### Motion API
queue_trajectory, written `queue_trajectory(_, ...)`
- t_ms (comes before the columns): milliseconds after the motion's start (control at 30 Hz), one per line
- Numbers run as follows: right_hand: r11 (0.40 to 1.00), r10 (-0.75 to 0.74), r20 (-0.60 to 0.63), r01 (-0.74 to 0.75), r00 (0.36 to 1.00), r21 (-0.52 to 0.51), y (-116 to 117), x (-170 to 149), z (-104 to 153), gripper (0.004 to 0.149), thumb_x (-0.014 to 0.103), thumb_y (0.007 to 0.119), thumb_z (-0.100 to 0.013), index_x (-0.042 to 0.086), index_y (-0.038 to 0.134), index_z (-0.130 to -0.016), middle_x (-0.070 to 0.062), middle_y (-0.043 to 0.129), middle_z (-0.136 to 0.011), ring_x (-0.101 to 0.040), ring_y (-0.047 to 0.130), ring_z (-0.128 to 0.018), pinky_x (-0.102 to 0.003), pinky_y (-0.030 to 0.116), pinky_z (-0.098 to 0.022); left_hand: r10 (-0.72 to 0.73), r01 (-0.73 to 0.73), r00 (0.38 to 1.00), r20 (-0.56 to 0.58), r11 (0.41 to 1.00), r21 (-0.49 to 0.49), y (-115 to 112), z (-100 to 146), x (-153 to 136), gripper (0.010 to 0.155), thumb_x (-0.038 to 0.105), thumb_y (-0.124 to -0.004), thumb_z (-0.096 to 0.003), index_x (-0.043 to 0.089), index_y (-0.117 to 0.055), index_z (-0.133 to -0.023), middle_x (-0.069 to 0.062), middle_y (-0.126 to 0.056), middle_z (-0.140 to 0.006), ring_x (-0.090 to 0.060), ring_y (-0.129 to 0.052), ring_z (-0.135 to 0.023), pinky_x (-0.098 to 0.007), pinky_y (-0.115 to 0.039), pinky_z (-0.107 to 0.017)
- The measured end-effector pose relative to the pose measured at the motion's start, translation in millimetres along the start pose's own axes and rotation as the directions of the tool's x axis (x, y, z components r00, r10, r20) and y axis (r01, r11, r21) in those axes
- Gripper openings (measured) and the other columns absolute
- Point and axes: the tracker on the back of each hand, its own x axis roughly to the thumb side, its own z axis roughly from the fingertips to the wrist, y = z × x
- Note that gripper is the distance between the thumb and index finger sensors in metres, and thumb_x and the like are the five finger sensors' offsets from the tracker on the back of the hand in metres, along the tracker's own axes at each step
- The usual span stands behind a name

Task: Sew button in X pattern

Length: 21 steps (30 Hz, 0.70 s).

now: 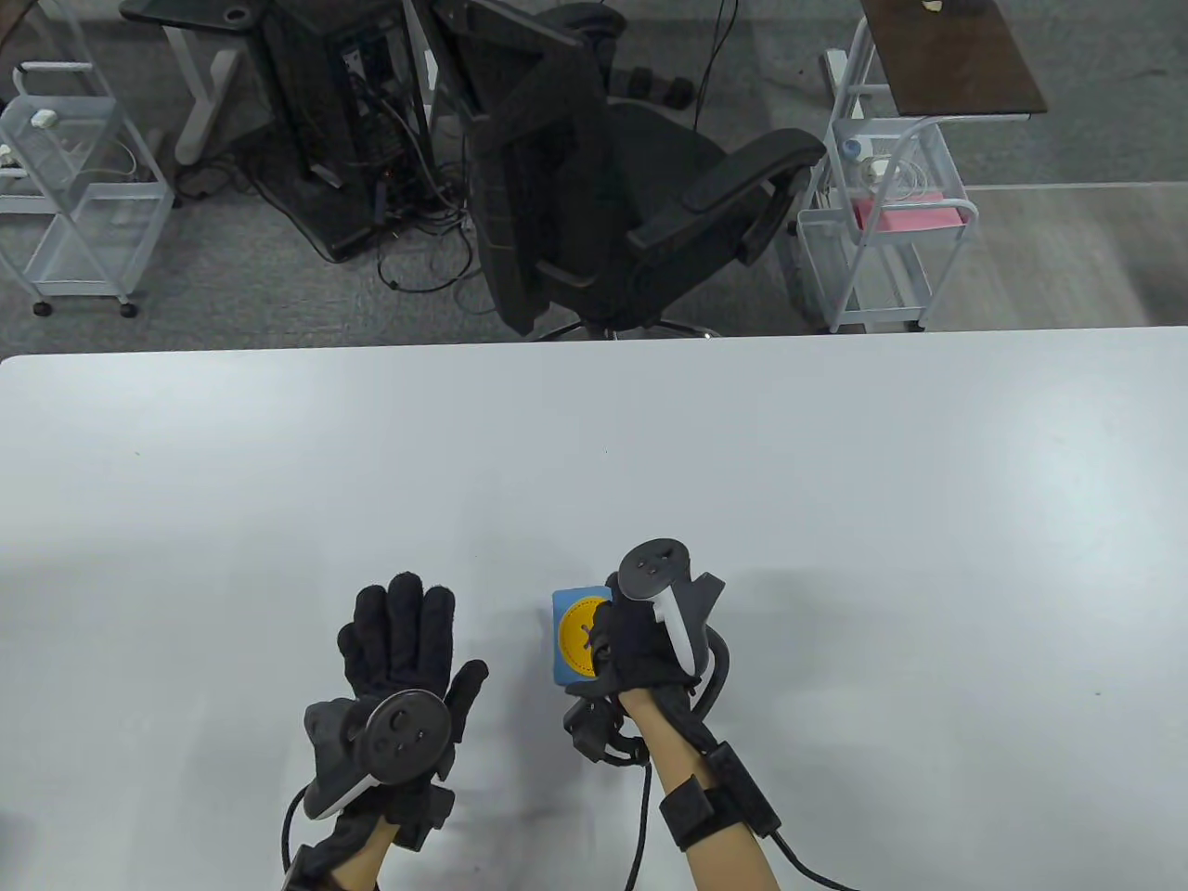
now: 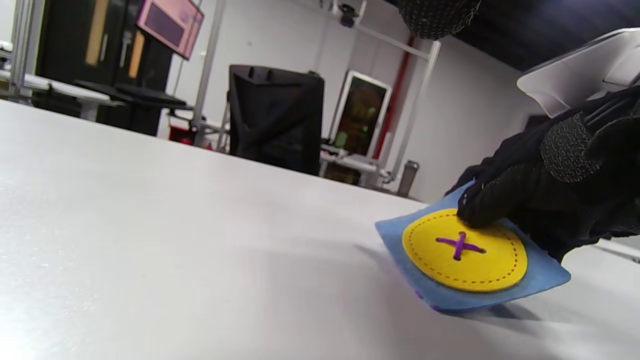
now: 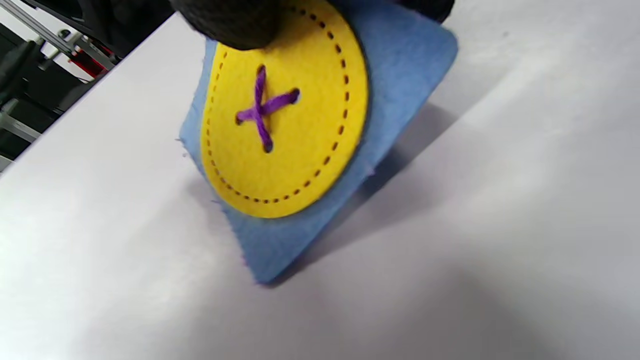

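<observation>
A white desk (image 1: 835, 520) fills the lower frame. At lower left the left hand (image 1: 399, 668) lies flat, fingers spread, empty. Lower centre, the right hand (image 1: 640, 650) pinches a blue felt square (image 2: 540, 280), tilted off the desk. Its yellow button (image 3: 290, 130) carries a purple X stitch (image 3: 262, 107). A loosened pinch could drop it.

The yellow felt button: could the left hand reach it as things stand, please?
Probably yes: the left hand lies open beside the yellow felt button, with bare table between; only the right hand grips its far edge.

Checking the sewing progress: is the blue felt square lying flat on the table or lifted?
Lifted at one side: the blue felt square tilts, casting a shadow beneath, pinched by the right hand.
</observation>
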Motion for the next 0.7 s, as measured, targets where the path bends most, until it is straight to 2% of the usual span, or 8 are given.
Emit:
queue_trajectory(100,0.997,0.069,-0.021,-0.069,0.997,-0.036,3.8,0.6,-0.2,0.047,0.031,0.065,-0.063,0.031,0.047,-0.106,-0.002,0.066,-0.102,-0.021,0.075,-0.084,-0.041,0.059,-0.071,0.001,-0.001,1.0,0.002,1.0,-0.014,-2.9,-0.8,0.1,0.073,0.04,-0.057,-0.0647,0.006,-0.012,-0.112,-0.032,0.001,-0.111,-0.06,0.002,-0.094,-0.074,-0.013,-0.062)
queue_trajectory(267,0.971,0.205,-0.052,-0.21,0.977,-0.111,10.6,4.1,-1.1,0.047,0.033,0.066,-0.063,0.032,0.047,-0.106,-0.002,0.068,-0.1,-0.02,0.076,-0.08,-0.037,0.062,-0.066,-0.006,0.005,1.0,-0.004,0.998,-0.055,-7.4,-2.4,-1.1,0.073,0.039,-0.057,-0.0646,0.005,-0.013,-0.112,-0.032,0.001,-0.111,-0.061,0.002,-0.094,-0.074,-0.013,-0.061)
queue_trajectory(533,0.939,0.299,-0.089,-0.31,0.95,-0.152,16.9,5.6,-0.3,0.05,0.037,0.07,-0.063,0.033,0.046,-0.107,0.001,0.069,-0.099,-0.017,0.077,-0.077,-0.034,0.065,-0.062,0.022,-0.022,1.0,-0.009,0.997,-0.079,-8.3,-2.7,-2.1,0.073,0.039,-0.058,-0.0645,0.005,-0.013,-0.112,-0.033,0.0,-0.111,-0.061,0.001,-0.093,-0.074,-0.013,-0.061)
queue_trajectory(700,0.903,0.37,-0.128,-0.388,0.92,-0.184,20.5,5.7,0.4,0.056,0.042,0.072,-0.061,0.034,0.042,-0.108,0.002,0.064,-0.102,-0.016,0.074,-0.079,-0.033,0.064,-0.062,0.011,-0.013,1.0,-0.023,0.996,-0.087,-8.5,-3.3,-4.6,0.074,0.039,-0.058,-0.0645,0.004,-0.013,-0.112,-0.033,0.0,-0.111,-0.061,0.001,-0.093,-0.074,-0.013,-0.061)
